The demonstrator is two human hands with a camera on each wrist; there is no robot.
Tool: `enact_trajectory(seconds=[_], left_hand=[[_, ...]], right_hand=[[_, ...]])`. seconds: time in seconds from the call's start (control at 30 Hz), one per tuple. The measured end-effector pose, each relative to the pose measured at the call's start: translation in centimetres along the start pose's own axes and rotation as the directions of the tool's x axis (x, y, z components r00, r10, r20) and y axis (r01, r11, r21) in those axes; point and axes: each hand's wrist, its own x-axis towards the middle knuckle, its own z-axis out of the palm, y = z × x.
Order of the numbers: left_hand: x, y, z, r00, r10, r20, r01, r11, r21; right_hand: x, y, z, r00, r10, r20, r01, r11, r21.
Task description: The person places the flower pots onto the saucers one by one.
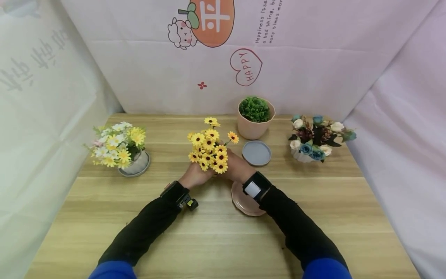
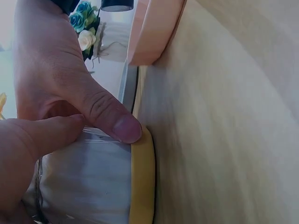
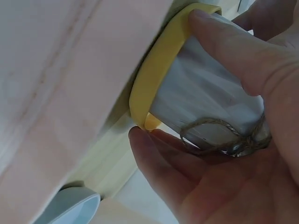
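Note:
Yellow flowers with dark centres stand between my two hands near the middle of the table. Their pale pot, tied with a twine bow, sits in a yellow saucer. My right hand grips pot and saucer, thumb on the saucer's rim and fingers at its opposite edge. From the other side my left hand holds the pot, its thumb lying beside the right thumb in the left wrist view. Most of the left fingers are hidden behind the pot and flowers.
A green plant in a pink pot stands behind a grey-blue saucer. Under my right wrist lies a pink saucer. White-and-yellow flowers occupy the left, blue-and-white roses the right. White cloth surrounds the wooden table.

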Motion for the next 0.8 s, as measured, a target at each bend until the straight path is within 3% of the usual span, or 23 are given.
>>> enact_trajectory(seconds=[0.2,0.33,0.67,0.8], left_hand=[[0.2,-0.6,-1.0,0.999,0.03,-0.022,-0.031,0.998,-0.061],[0.6,-1.2,-1.7,0.997,0.07,-0.031,-0.073,0.993,-0.097],[1.2,-2.5,-3.3,0.996,0.072,-0.048,-0.077,0.991,-0.112],[1.3,-2.7,-4.0,0.998,0.039,-0.049,-0.044,0.993,-0.105]], right_hand=[[1.7,-0.2,0.3,0.997,-0.071,0.011,0.07,0.996,0.049],[2.8,-0.6,0.6,0.996,-0.083,0.016,0.083,0.996,0.021],[4.9,-1.6,1.3,0.998,-0.068,0.002,0.068,0.996,-0.052],[5.8,-2.0,1.4,0.999,-0.052,0.011,0.053,0.997,-0.049]])
